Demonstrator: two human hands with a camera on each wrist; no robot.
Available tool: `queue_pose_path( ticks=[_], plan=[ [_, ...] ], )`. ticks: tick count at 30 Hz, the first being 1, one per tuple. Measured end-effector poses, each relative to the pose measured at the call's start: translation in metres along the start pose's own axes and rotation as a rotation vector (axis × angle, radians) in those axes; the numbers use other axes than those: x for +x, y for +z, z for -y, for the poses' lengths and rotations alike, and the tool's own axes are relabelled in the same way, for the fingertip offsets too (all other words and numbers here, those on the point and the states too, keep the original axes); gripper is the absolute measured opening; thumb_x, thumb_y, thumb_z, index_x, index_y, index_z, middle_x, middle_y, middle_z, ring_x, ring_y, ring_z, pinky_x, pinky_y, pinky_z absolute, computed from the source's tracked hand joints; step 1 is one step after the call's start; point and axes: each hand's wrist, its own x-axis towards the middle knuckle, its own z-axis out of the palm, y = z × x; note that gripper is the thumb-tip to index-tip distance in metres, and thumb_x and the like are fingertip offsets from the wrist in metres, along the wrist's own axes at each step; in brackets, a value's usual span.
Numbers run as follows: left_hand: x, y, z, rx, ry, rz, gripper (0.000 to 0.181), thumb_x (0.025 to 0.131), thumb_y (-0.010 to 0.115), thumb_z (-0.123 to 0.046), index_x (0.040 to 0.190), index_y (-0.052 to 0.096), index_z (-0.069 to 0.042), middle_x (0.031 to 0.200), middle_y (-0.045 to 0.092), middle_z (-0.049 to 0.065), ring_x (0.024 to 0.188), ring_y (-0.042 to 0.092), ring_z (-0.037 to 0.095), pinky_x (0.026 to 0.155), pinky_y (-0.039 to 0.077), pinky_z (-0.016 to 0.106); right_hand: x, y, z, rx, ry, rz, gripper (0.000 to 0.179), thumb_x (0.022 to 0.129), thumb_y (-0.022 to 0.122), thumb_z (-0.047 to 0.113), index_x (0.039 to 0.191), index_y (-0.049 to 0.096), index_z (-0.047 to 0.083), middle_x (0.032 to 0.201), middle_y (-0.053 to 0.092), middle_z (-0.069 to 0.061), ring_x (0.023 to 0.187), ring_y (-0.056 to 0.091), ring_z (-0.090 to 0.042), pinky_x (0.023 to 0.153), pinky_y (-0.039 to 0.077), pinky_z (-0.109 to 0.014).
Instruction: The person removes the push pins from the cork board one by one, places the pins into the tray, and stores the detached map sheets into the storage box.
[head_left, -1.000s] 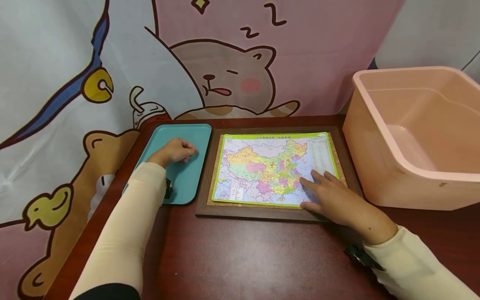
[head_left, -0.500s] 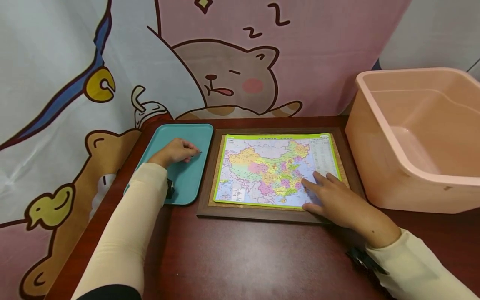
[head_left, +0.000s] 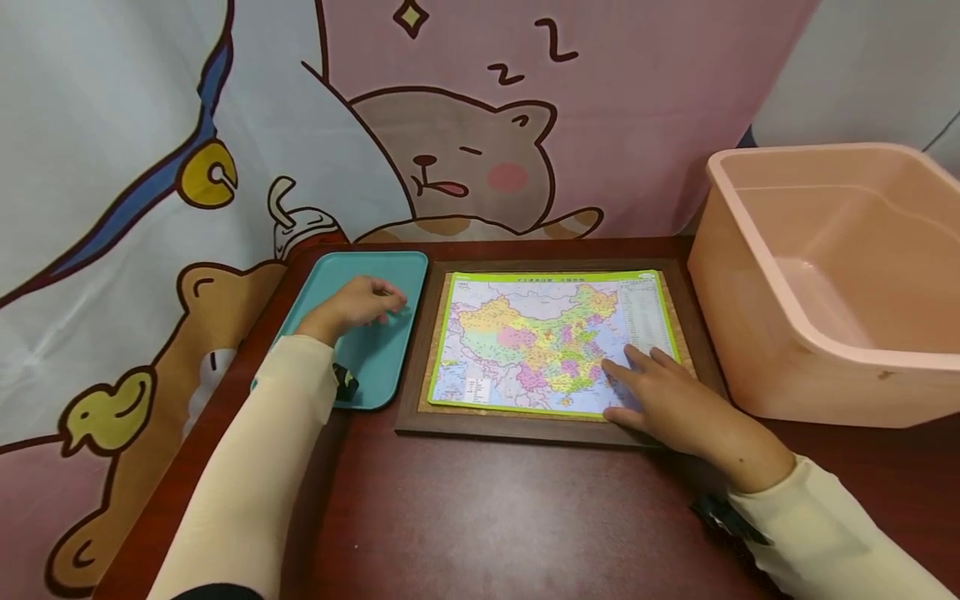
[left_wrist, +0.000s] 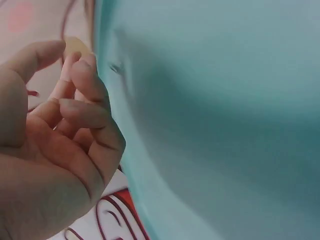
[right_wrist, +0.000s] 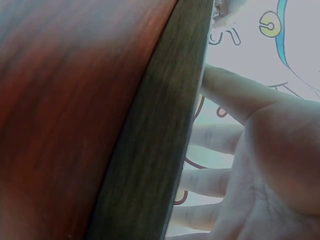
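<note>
My left hand (head_left: 356, 303) is over the teal tray (head_left: 375, 358), fingers loosely bent. In the left wrist view its thumb and fingertips stand apart, and I see nothing held between them. Near those fingertips a small, dark, shiny thing (left_wrist: 115, 67) shows against the tray; it is too small to identify. My right hand (head_left: 667, 400) rests with spread, nearly straight fingers on the lower right of a printed map (head_left: 525, 333). The map lies on a cork board with a dark wooden frame (head_left: 517, 427). From the right wrist, the palm (right_wrist: 280, 165) shows beyond the frame's edge.
A large pink plastic tub (head_left: 795, 333) stands right of the framed board. Both board and tray lie on a reddish-brown table (head_left: 480, 508). Behind hangs a cartoon-printed cloth (head_left: 465, 158).
The left hand's fingers have shifted slightly right and look a little looser. My right hand keeps its place on the map. The head view has moved slightly.
</note>
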Motion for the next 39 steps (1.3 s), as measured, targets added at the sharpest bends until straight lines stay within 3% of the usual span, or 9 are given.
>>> queue_pose_path(
  ticks=[4, 11, 25, 33, 39],
  plan=[
    [-0.004, 0.005, -0.011, -0.036, 0.029, -0.023, 0.033, 0.099, 0.059, -0.029, 0.125, 0.065, -0.008, 0.12, 0.065, 0.013, 0.089, 0.065, 0.019, 0.07, 0.05, 0.027, 0.002, 0.003, 0.0, 0.003, -0.022, -0.005, 0.062, 0.09, 0.073, 0.04, 0.137, 0.059, 0.002, 0.135, 0.052, -0.04, 0.122, 0.051, -0.06, 0.103, 0.039, -0.069],
    [-0.007, 0.022, -0.026, 0.038, 0.076, -0.041, 0.03, 0.101, 0.058, -0.031, 0.121, 0.066, -0.01, 0.116, 0.066, 0.013, 0.084, 0.067, 0.02, 0.071, 0.05, 0.03, 0.001, 0.006, 0.002, 0.011, -0.007, 0.003, 0.062, 0.09, 0.073, 0.039, 0.138, 0.059, 0.003, 0.136, 0.052, -0.039, 0.128, 0.05, -0.055, 0.105, 0.037, -0.068],
    [-0.024, 0.042, -0.059, 0.019, 0.128, -0.07, 0.033, 0.103, 0.055, -0.031, 0.128, 0.063, -0.01, 0.119, 0.066, 0.01, 0.092, 0.068, 0.025, 0.08, 0.052, 0.038, 0.001, 0.009, 0.001, 0.008, -0.004, -0.013, 0.062, 0.089, 0.074, 0.039, 0.138, 0.059, 0.004, 0.136, 0.052, -0.039, 0.127, 0.05, -0.056, 0.106, 0.038, -0.068],
    [-0.029, 0.044, -0.064, 0.074, 0.148, -0.05, 0.037, 0.105, 0.052, -0.031, 0.133, 0.06, -0.008, 0.119, 0.067, 0.01, 0.091, 0.067, 0.024, 0.073, 0.055, 0.035, 0.001, 0.005, 0.002, -0.004, 0.001, -0.007, 0.063, 0.089, 0.073, 0.039, 0.139, 0.058, 0.004, 0.138, 0.05, -0.039, 0.128, 0.048, -0.057, 0.105, 0.038, -0.068],
    [-0.027, 0.041, -0.064, 0.002, 0.132, -0.009, 0.042, 0.107, 0.045, -0.033, 0.141, 0.054, -0.01, 0.125, 0.065, 0.014, 0.095, 0.067, 0.026, 0.073, 0.058, 0.036, 0.002, 0.002, 0.001, -0.009, 0.026, 0.006, 0.064, 0.09, 0.072, 0.041, 0.141, 0.056, 0.005, 0.141, 0.048, -0.039, 0.126, 0.047, -0.061, 0.099, 0.04, -0.071]
  ],
)
